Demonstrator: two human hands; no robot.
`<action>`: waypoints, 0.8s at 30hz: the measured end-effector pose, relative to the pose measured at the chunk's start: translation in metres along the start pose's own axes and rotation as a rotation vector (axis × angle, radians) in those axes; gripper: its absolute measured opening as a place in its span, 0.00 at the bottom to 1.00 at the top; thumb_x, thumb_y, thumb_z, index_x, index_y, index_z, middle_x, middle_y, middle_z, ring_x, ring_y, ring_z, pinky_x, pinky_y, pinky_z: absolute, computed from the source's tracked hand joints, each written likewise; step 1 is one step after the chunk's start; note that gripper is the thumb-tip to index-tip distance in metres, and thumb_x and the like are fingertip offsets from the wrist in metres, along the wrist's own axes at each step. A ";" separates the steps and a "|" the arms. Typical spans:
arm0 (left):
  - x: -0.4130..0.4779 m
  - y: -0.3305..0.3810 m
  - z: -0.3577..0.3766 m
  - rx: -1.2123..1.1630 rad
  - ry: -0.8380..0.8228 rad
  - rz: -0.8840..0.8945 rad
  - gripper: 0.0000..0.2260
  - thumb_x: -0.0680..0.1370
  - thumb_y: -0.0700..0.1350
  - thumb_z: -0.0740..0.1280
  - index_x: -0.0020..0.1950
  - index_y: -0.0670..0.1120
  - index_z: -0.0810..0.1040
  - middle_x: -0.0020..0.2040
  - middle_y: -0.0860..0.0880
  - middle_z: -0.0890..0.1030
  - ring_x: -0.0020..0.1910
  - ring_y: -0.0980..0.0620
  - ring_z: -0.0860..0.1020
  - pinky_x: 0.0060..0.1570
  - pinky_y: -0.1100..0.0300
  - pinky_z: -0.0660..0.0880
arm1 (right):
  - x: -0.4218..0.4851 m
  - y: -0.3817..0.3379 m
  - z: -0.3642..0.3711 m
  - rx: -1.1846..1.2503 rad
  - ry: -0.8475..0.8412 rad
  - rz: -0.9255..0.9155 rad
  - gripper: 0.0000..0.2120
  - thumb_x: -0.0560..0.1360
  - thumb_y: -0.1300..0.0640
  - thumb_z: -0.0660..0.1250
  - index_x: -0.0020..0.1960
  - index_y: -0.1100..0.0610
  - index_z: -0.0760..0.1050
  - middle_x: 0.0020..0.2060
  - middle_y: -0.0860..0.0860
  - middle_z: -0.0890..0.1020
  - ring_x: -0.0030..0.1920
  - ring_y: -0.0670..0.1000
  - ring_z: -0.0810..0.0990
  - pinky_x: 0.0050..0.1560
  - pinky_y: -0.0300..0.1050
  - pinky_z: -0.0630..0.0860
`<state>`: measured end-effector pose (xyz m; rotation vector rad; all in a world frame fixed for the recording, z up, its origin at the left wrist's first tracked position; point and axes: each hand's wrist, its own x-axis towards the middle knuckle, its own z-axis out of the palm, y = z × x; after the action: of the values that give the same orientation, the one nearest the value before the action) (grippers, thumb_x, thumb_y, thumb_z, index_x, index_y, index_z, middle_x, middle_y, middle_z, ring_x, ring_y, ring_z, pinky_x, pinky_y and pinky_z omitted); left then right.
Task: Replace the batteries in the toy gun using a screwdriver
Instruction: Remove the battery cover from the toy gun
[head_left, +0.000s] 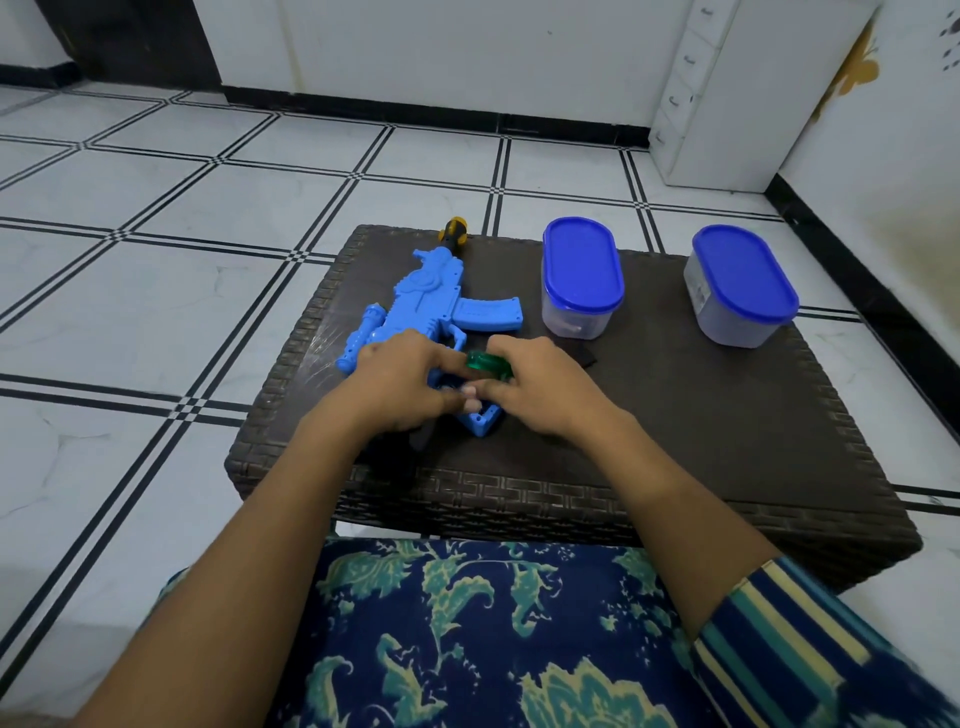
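A blue toy gun (436, 301) lies flat on the dark wicker table (675, 441), its barrel pointing away from me. My left hand (400, 384) presses on the gun's near end, at the grip. My right hand (535, 389) holds a green, partly see-through object (485, 364) right over the grip; I cannot tell what that object is. The open blue end of the grip (480, 421) shows below my fingers. A screwdriver with a yellow and black handle (452, 231) lies beyond the gun, mostly hidden by it.
Two clear tubs with blue lids stand on the table, one in the middle back (582, 278) and one at the right (740, 286). A small dark thing (584, 356) lies beside my right hand. White tiled floor surrounds the table.
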<state>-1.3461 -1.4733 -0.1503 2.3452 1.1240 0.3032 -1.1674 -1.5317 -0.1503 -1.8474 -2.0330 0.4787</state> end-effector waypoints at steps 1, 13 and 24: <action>0.000 0.001 0.001 0.013 0.029 0.002 0.13 0.70 0.61 0.70 0.54 0.66 0.80 0.41 0.57 0.80 0.45 0.55 0.74 0.53 0.50 0.69 | 0.001 0.000 0.002 0.001 0.005 0.011 0.14 0.76 0.46 0.68 0.40 0.49 0.66 0.34 0.45 0.73 0.37 0.51 0.73 0.35 0.48 0.67; -0.004 -0.001 -0.005 -0.028 -0.033 -0.012 0.31 0.59 0.72 0.63 0.59 0.62 0.79 0.59 0.60 0.80 0.64 0.54 0.74 0.67 0.44 0.65 | -0.001 0.015 -0.017 0.339 -0.134 0.079 0.20 0.62 0.48 0.82 0.41 0.56 0.75 0.34 0.48 0.77 0.29 0.41 0.71 0.35 0.40 0.70; -0.001 -0.001 -0.006 -0.040 -0.082 0.036 0.25 0.61 0.70 0.64 0.58 0.69 0.77 0.52 0.58 0.82 0.56 0.55 0.77 0.59 0.46 0.72 | -0.004 0.013 -0.007 0.142 0.015 0.015 0.18 0.70 0.42 0.74 0.36 0.50 0.67 0.32 0.46 0.76 0.32 0.47 0.71 0.37 0.53 0.72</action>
<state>-1.3496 -1.4711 -0.1456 2.3230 1.0295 0.2374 -1.1524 -1.5340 -0.1504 -1.7777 -1.9239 0.5955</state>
